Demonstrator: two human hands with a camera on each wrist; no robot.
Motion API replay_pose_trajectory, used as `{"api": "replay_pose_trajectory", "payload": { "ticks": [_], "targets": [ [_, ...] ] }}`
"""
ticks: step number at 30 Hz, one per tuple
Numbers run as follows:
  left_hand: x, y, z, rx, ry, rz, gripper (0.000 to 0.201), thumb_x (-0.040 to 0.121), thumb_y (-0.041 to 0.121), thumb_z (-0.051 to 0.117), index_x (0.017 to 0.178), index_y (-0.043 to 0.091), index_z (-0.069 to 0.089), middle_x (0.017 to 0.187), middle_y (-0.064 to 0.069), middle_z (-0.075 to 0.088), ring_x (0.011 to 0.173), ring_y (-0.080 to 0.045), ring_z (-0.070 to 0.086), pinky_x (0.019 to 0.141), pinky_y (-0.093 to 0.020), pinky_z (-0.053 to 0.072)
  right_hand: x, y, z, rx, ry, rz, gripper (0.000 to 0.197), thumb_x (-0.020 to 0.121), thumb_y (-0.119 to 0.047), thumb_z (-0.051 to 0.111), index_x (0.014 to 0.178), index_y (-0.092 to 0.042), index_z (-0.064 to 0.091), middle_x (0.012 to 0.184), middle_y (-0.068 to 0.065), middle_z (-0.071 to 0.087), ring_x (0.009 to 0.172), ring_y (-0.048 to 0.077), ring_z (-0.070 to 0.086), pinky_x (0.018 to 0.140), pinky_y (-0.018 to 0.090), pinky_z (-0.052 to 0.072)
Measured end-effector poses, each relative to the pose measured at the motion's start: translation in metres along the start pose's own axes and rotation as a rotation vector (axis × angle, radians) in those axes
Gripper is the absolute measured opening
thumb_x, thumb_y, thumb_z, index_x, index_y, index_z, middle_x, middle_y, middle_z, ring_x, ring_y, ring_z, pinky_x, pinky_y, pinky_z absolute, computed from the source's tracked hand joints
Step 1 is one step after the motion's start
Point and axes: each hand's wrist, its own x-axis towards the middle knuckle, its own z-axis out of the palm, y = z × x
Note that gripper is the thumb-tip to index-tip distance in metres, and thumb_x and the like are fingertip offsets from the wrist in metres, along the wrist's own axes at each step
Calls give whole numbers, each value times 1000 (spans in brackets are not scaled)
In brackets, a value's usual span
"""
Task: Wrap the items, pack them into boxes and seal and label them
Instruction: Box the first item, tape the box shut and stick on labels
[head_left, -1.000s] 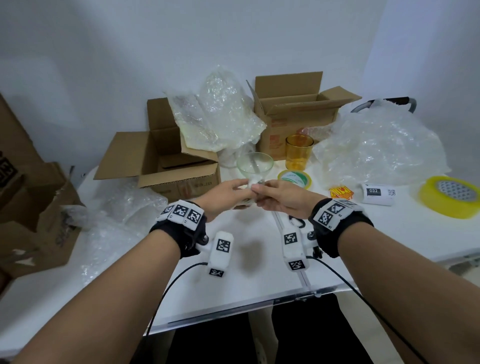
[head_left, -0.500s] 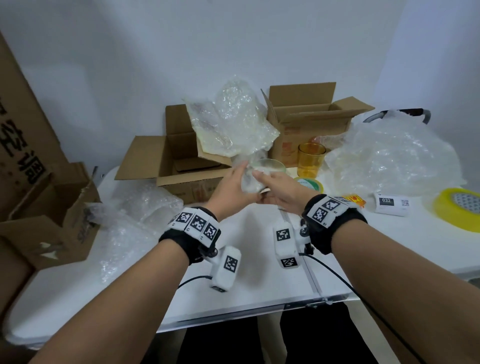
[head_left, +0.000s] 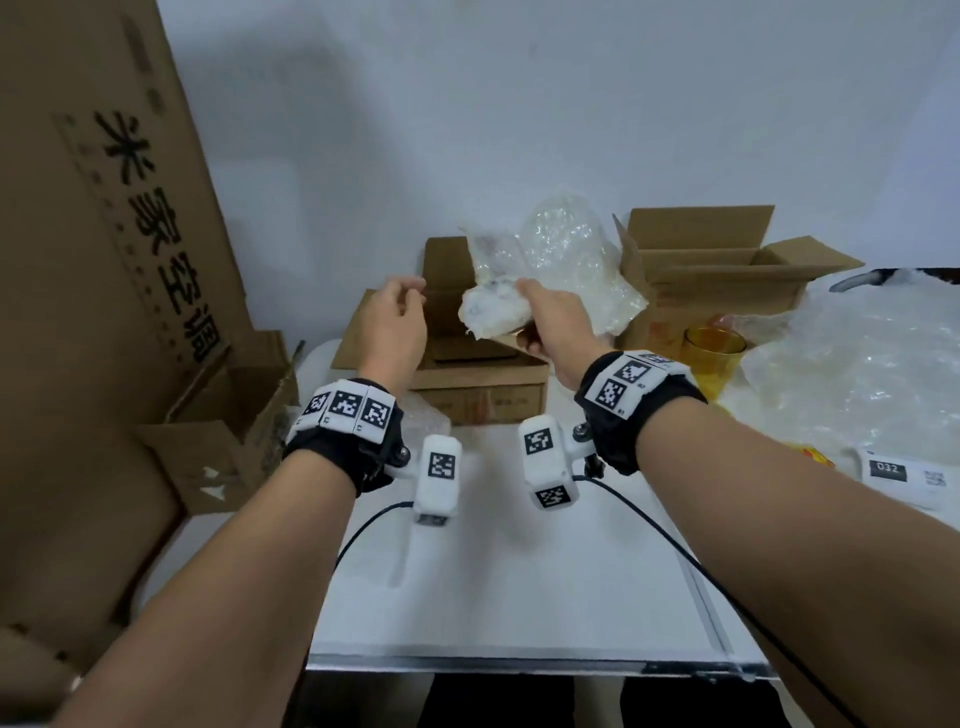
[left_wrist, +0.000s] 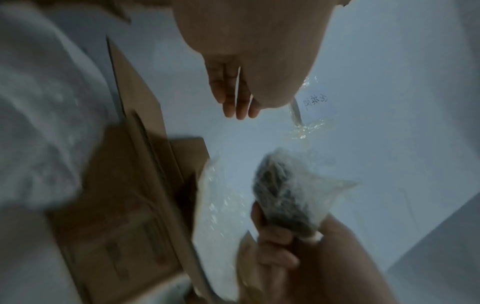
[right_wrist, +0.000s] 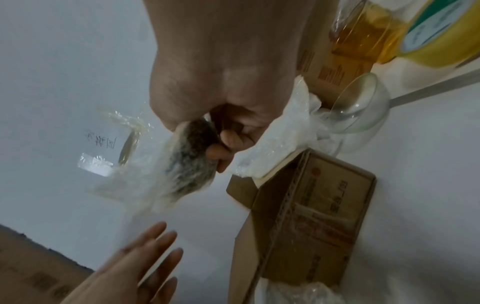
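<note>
Gripping the wrapped bundle (head_left: 496, 310), right hand (head_left: 550, 322) hovers beside relaxed, empty left hand (head_left: 392, 322).

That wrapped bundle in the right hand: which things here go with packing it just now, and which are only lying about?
In use:
- wrapped bundle, gripped by the right hand
- left hand, fingers loose, holding nothing
- open box under both hands

Lying about:
- amber cup
- second open box
- loose bubble wrap
- white label
</note>
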Motion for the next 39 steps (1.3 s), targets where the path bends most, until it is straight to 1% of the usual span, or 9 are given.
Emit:
{"api": "replay_pose_trajectory", "payload": {
  "ticks": [3,7,11,17,21,27,34,37,39],
  "targets": [
    [12,-29,-32,177,19,-40,44,88,-5,43,118,20,62,120,0,63,111,-19,57,96,-31,46,-1,-4,23,9,16,-28,22,92,-36,55,82,-16,55,72,7,64,52,17,60,44,23,41],
    [24,-53,-72,507,66,-140,52,87,2,44,136,20,49,141,-6,50,134,-32,36,112,-45,28,-4,-7,54,19,-22,-46,19,95,-32,52,87,-16,59,70,5,65,54,17,61,46,24,44],
    [28,-80,-92,699,-50,-357,39,97,21,48,133,6,48,142,-18,48,131,-41,41,108,-49,35,-4,-4,73,5,-84,-51,19,94,-35,53,82,-20,56,71,6,66,54,17,61,48,25,44],
    [14,-116,-84,833,-244,-447,39,96,13,50,134,5,47,138,-23,50,124,-42,49,104,-48,42,0,8,73,-5,-60,7,23,94,-36,55,82,-17,57,78,8,67,56,18,63,46,23,43],
    [9,-120,-86,832,-236,-380,35,99,15,42,134,14,49,132,-21,54,118,-43,53,100,-50,44,2,13,71,10,-52,51,23,94,-36,54,86,-15,57,85,11,67,55,16,63,44,21,43],
    [15,-88,-91,841,-120,-104,57,96,9,45,149,23,30,142,-11,45,127,-41,45,108,-63,28,2,18,69,102,-25,57,24,97,-38,50,88,-17,57,84,8,67,57,15,62,48,22,45],
    [27,-30,-86,938,26,259,69,93,1,46,154,22,21,159,-8,27,128,-39,44,108,-54,31,5,0,52,134,87,-26,41,98,-44,48,123,-12,50,110,9,61,80,19,67,51,19,51],
    [28,-7,-76,898,35,384,70,94,1,47,154,23,20,160,-7,27,128,-38,45,108,-52,30,5,-9,39,103,169,-96,45,99,-44,45,128,-11,43,110,6,56,79,15,66,69,27,58],
    [25,8,-63,864,9,475,68,93,2,48,154,22,23,159,-8,28,127,-38,46,108,-50,30,7,-16,28,95,231,-143,56,98,-47,43,142,-13,32,125,10,53,101,23,66,90,38,55]
  ]
}}
